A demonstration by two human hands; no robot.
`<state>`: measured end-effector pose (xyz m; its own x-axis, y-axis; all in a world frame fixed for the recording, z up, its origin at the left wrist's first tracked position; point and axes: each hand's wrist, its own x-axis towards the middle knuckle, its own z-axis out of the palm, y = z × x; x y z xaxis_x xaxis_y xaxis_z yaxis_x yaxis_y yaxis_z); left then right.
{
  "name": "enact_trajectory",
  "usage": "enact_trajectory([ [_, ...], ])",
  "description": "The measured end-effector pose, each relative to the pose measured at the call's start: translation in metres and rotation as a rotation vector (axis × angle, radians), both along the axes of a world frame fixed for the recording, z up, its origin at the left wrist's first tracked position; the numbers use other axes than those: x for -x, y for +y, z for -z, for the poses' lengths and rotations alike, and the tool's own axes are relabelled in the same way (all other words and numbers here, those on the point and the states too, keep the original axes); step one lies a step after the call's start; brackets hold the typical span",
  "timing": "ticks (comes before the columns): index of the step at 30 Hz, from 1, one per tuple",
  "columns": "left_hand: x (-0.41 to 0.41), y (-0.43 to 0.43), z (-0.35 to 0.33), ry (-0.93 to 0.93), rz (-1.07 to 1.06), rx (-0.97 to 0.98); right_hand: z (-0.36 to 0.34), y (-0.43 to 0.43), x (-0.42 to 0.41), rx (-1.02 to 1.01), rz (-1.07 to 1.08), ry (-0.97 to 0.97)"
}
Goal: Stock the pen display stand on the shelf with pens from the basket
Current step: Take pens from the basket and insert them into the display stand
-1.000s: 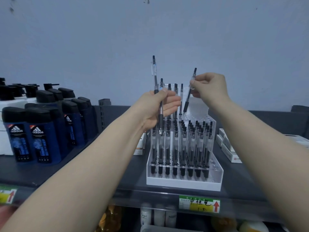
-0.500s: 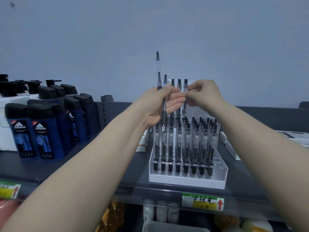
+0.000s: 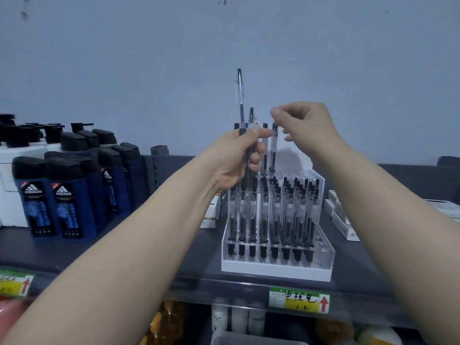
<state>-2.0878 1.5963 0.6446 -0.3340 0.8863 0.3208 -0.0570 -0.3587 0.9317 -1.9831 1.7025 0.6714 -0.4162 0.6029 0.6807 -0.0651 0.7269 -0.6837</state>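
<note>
A clear acrylic pen display stand (image 3: 321, 255) on a white base sits on the dark shelf (image 3: 159, 257), its rows holding several black-tipped clear pens. My left hand (image 3: 234, 158) grips two pens (image 3: 240, 100) upright, just in front of the stand's back left corner. My right hand (image 3: 306, 130) is at the back row, with thumb and forefinger pinched at the top end of a pen (image 3: 273, 148) that stands in a hole there. Holes along the stand's right side are empty.
Dark blue shower gel bottles (image 3: 67, 205) with black caps crowd the shelf's left part. Small white boxes (image 3: 344, 222) lie right of the stand and another (image 3: 211, 215) left of it. A yellow and green price tag (image 3: 298, 300) hangs on the shelf edge. Goods fill the shelf below.
My right hand carried its pen from a tilted hold above the stand down into the back row, where it now stands upright. My left hand kept its two pens almost still.
</note>
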Motion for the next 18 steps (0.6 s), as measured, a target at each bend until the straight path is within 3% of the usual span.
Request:
enact_trajectory([
  [3, -0.007, 0.001, -0.001, 0.022, 0.063, 0.014, -0.008, -0.019, 0.0, 0.067, -0.143, -0.077],
  [7, -0.008, -0.003, -0.002, -0.004, 0.083, 0.001, -0.019, -0.019, -0.006, 0.175, -0.141, 0.015],
  [12, -0.011, -0.008, -0.005, -0.033, 0.133, -0.035, -0.011, -0.018, -0.01, 0.36, -0.433, 0.01],
  [18, 0.0, -0.004, -0.003, 0.054, -0.127, 0.028, -0.022, -0.009, -0.011, 0.292, -0.161, 0.249],
])
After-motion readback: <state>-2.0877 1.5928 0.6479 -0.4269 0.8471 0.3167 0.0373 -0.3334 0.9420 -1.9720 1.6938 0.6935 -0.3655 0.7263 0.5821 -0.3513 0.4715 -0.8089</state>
